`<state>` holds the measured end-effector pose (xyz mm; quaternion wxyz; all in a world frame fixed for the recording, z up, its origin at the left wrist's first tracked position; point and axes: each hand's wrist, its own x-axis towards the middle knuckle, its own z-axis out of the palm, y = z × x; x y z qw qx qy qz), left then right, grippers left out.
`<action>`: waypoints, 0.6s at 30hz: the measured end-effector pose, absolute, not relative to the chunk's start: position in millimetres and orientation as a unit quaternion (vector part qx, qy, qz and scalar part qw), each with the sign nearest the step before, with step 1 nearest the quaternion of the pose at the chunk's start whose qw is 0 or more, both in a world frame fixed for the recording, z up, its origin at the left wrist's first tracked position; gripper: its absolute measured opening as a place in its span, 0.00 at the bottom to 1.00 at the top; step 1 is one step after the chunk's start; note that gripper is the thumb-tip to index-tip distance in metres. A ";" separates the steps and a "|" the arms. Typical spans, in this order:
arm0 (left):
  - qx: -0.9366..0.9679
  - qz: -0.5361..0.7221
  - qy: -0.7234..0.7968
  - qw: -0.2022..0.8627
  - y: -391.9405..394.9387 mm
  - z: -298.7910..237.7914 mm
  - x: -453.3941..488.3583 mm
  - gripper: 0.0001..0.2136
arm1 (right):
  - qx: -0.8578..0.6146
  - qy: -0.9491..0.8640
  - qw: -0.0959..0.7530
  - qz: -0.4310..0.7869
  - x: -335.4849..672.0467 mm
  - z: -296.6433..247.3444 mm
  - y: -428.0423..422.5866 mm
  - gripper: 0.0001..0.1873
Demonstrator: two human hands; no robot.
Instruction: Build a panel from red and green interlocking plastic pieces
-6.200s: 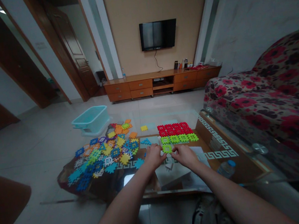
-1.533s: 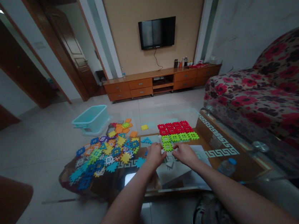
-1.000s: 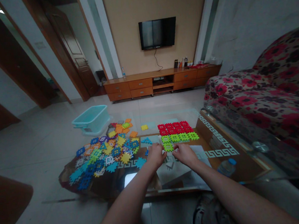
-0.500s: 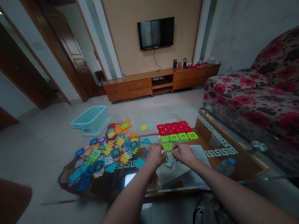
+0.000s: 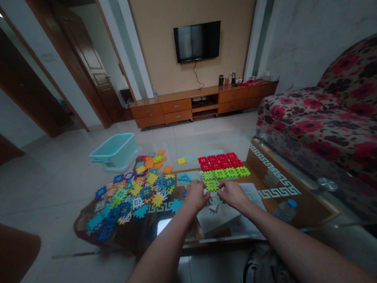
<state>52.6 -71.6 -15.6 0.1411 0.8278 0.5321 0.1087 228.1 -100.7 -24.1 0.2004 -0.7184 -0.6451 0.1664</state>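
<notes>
Currently, the left hand (image 5: 196, 196) and the right hand (image 5: 233, 194) are held partly curled, palms down, above a glass-topped coffee table (image 5: 305, 210). Their fingers sit at either side of a lime-green interlocking plastic tile (image 5: 211, 185); whether either hand is gripping it cannot be determined. This tile lies at the lower edge of a row of lime-green tiles (image 5: 224, 174), which adjoins a red tile block (image 5: 218, 161) beyond it. A loose heap of multicoloured tiles (image 5: 133, 193) lies left of the left hand. White paper (image 5: 218, 220) lies below both hands. A plastic water bottle (image 5: 286, 211) lies right of the right hand. A teal plastic tub (image 5: 114, 152) sits on the floor beyond the heap.
</notes>
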 end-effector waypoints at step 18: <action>0.832 0.117 0.526 0.135 -69.8 -20.5 52.8 0.11 | -0.714 -0.649 0.201 0.169 227.9 -23.3 -100.8 0.11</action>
